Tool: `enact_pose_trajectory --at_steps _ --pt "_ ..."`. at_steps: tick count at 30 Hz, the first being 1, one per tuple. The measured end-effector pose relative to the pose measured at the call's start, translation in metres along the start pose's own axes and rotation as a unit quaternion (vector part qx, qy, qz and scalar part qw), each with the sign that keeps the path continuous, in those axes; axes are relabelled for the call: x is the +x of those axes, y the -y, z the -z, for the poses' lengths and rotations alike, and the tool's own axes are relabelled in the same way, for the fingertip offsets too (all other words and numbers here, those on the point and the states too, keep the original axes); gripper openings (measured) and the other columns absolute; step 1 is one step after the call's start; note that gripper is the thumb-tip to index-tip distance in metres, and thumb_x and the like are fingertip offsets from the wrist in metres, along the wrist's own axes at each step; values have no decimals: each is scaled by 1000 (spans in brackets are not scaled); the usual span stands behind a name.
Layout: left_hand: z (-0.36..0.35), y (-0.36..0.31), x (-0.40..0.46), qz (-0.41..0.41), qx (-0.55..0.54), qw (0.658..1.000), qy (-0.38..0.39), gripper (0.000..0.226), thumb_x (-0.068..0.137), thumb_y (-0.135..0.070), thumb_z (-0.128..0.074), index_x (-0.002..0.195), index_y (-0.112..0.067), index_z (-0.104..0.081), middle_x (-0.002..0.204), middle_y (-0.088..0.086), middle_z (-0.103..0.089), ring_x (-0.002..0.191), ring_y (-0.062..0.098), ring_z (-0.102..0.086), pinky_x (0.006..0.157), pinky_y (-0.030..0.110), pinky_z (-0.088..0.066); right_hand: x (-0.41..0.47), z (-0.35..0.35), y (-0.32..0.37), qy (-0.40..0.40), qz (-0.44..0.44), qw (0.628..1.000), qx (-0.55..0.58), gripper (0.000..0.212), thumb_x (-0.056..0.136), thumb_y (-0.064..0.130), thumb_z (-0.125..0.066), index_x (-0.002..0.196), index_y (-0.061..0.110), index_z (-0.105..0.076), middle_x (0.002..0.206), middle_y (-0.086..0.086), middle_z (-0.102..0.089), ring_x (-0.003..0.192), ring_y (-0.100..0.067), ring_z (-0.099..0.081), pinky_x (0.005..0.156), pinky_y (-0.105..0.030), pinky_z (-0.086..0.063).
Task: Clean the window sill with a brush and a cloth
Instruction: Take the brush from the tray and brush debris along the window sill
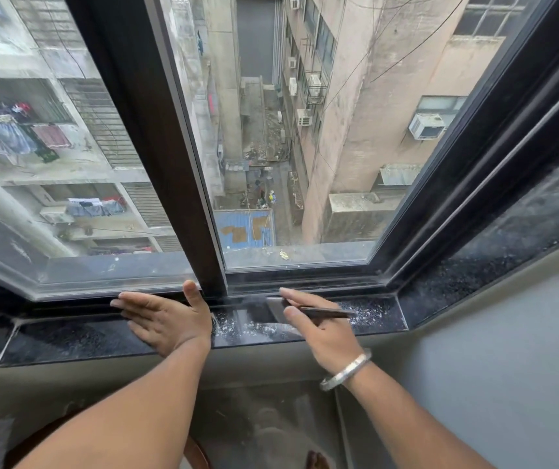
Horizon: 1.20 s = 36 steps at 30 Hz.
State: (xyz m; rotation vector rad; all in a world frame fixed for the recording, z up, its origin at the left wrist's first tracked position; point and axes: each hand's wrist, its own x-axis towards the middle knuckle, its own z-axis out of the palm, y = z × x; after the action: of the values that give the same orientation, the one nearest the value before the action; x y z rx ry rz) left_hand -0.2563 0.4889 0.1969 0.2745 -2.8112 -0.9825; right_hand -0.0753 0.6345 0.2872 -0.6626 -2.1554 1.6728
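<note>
While our right hand [322, 328] pinches the light, stiff brush [271, 311] by its thin handle on the dusty window sill [68, 340], our left hand [163, 319] rests flat and open, with no cloth visible.

Narrow dark window sill [78, 340], closed at the back by the window frame [183, 198] and glass. Left hand [166, 319] flat on the sill near its middle, blocking passage there. Right hand [325, 330] with the brush [271, 309] just beside, over scattered white dust [369, 313]. Free room along the sill toward the left corner and past the right corner.
</note>
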Motion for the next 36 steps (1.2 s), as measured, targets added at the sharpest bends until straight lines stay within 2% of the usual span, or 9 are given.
enact_pose_trajectory --at_steps 5,8,13,16,22,26,30,33,36 --pt "-2 2 1 3 0 1000 -3 110 90 -81 -13 153 6 8 164 30 2 152 42 -12 122 51 -12 -13 60 -17 -306 -10 950 -60 24 91 12 -63 113 19 -71 111 4 -72 102 2 -64 85 -3 -43" --pt "-2 2 1 4 2 1000 -2 110 90 -81 -12 153 7 8 164 30 2 152 42 -13 122 50 -12 -4 79 -26 -394 -54 908 -135 26 92 17 -58 114 20 -70 115 -2 -71 97 7 -57 85 4 -34" --pt "0 1 1 5 3 1000 -4 109 90 -79 -13 153 7 5 163 32 -2 150 45 -18 121 51 -16 26 25 -21 -304 -116 928 -179 32 91 18 -56 120 21 -69 120 -2 -71 110 -19 -65 93 -26 -46" --pt "0 0 0 1 2 1000 -4 109 90 -79 -12 153 8 4 163 32 -3 150 45 -18 121 51 -17 34 -4 -8 -257 -114 944 -173 29 92 24 -56 117 27 -70 116 4 -72 104 -16 -67 83 -20 -45" --pt "4 -1 -2 -3 11 1000 3 110 90 -80 -11 153 8 6 163 31 0 151 43 -14 122 52 -16 18 -32 6 24 -52 998 -7 29 92 22 -61 118 32 -68 117 17 -67 108 9 -58 89 -8 -45" --pt "4 -1 -3 3 14 1000 11 109 90 -80 -13 153 6 10 164 29 3 152 41 -11 123 50 -13 3 16 -2 -135 -31 990 18 26 92 18 -63 116 23 -70 116 10 -70 105 2 -63 89 -11 -46" --pt "5 -2 -3 5 16 1000 10 109 90 -78 -13 153 7 8 163 31 1 152 42 -14 122 51 -15 -6 74 -20 -386 -70 917 -79 24 94 18 -58 115 14 -68 115 -1 -69 107 -12 -63 87 -6 -40" --pt "6 -3 -4 7 20 1000 11 109 89 -79 -11 153 8 7 163 31 0 152 42 -14 122 50 -14 8 59 -21 -389 -77 908 -132 26 92 19 -57 115 16 -71 115 -1 -72 108 -11 -63 89 -5 -40" --pt "8 -4 -5 2 22 1000 8 110 88 -79 -8 153 8 7 163 31 1 152 41 -13 123 50 -14 28 4 -10 -299 -74 932 -193 30 91 21 -59 119 21 -69 116 -1 -73 106 -20 -67 89 -28 -50"
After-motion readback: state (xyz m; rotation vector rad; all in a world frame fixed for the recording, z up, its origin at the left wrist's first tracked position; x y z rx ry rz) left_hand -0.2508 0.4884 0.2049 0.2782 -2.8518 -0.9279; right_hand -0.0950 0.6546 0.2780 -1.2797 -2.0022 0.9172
